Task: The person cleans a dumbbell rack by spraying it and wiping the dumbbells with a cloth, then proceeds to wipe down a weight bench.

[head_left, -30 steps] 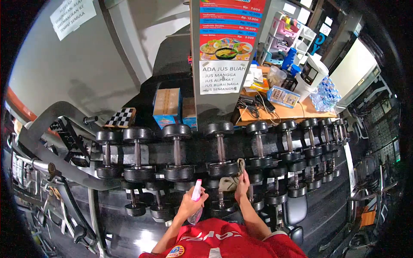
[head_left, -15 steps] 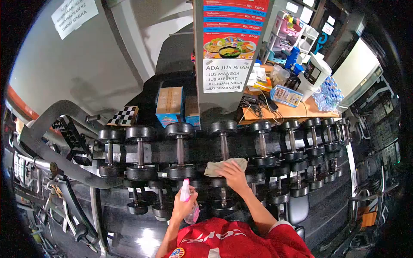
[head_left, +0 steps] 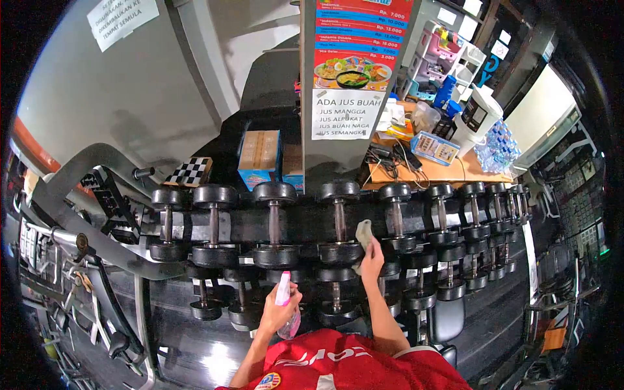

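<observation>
My left hand (head_left: 279, 311) is wrapped round a pink and white spray bottle (head_left: 285, 290), held upright low in front of the dumbbell rack. In my right hand (head_left: 372, 263) is a pale grey-beige cloth (head_left: 364, 235), gripped between thumb and fingers and bunched so that part of it sticks up. The cloth lies against the right side of the near head of a black dumbbell (head_left: 340, 252) on the upper row. Another black dumbbell (head_left: 275, 255) rests just left of it, above the spray bottle. To the right of my right hand sits one more dumbbell (head_left: 397, 216).
Dumbbells fill two rows of the rack, with a lower-row dumbbell (head_left: 336, 292) below my hands. Behind stand a pillar with a menu poster (head_left: 354, 71), cardboard boxes (head_left: 259, 156) and a wooden desk (head_left: 416, 170). A grey machine frame (head_left: 84, 214) is at left, a checkered board (head_left: 188, 171) near it.
My right hand has moved right and turned, taking the cloth from the top of the dumbbell head to its right side. The left hand keeps the spray bottle in nearly the same place.
</observation>
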`<state>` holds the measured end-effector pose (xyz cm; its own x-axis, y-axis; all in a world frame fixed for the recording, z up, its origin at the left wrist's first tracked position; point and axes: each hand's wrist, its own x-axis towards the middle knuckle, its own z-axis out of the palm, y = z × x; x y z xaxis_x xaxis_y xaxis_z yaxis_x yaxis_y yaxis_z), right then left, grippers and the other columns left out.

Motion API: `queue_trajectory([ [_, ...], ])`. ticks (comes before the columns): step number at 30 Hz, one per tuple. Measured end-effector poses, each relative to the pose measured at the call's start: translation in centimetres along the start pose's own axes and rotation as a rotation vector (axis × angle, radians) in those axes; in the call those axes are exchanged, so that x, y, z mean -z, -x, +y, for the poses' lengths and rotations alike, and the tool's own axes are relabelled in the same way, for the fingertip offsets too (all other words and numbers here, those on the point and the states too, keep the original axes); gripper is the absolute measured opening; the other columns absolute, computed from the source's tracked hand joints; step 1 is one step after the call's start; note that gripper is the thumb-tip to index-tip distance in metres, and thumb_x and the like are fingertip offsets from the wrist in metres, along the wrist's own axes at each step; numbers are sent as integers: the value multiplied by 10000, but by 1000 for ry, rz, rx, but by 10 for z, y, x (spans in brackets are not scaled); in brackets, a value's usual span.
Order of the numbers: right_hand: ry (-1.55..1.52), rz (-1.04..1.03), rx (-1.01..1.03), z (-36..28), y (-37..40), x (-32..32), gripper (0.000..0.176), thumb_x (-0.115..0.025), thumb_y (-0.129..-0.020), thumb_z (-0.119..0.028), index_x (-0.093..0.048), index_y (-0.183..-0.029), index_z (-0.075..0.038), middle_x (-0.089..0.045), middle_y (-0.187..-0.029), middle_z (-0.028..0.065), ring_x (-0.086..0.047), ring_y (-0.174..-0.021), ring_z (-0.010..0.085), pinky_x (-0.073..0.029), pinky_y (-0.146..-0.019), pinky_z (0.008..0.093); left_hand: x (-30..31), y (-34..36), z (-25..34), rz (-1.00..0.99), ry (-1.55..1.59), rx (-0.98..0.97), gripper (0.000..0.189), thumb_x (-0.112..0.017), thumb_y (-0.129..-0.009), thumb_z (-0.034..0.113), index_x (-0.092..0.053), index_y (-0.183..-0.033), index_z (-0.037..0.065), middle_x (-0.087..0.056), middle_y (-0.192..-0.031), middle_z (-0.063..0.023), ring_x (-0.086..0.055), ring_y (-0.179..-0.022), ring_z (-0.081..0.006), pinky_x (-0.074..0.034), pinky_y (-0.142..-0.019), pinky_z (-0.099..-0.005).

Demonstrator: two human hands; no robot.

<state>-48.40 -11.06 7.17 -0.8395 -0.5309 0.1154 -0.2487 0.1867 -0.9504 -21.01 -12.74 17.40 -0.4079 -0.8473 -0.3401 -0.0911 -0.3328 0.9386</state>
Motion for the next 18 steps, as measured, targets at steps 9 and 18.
queue_trajectory([
  [9, 874, -781, 1100, -54, 30, -49, 245, -583, -774, -142, -696, -987, -184, -641, -1083, 5, -499, -1170, 195, -282, -1073, 429, -9, 1, 5, -46, -2, 15, 245, -643, -836, 78, -538, -1037, -14, -583, -776, -36, -576, -556, -99, -476, -509, -254],
  [18, 1335, -1078, 1202, -48, 35, -81, 199, -583, -778, -188, -725, -907, -135, -643, -975, 33, -523, -1070, 248, -355, -970, 392, -1, 12, 5, -15, 17, -47, 253, -641, -841, 67, -522, -1048, -17, -566, -772, -35, -558, -549, -98, -465, -505, -253],
])
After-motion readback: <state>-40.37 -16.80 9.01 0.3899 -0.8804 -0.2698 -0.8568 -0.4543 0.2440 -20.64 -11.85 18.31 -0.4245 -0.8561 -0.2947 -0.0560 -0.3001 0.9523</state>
